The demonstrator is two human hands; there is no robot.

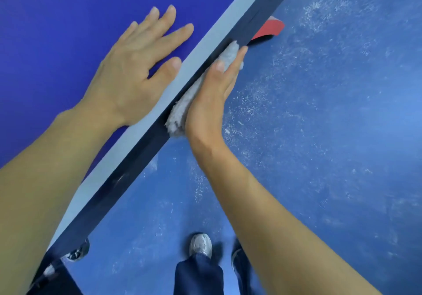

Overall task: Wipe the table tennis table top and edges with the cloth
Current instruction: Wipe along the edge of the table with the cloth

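The blue table tennis table top (57, 32) fills the upper left, with a white border line and a dark side edge (127, 171) running diagonally. My left hand (134, 66) lies flat on the top, fingers spread and straight. My right hand (212, 98) presses a grey fluffy cloth (182, 107) against the dark side edge with straight fingers. Most of the cloth is hidden between my palm and the edge.
A red object (271, 27) pokes out from under the table edge at the upper right. The scuffed blue floor (319, 135) lies below. My shoe (201, 244) and dark trouser leg stand near the bottom, beside a table caster wheel (77, 252).
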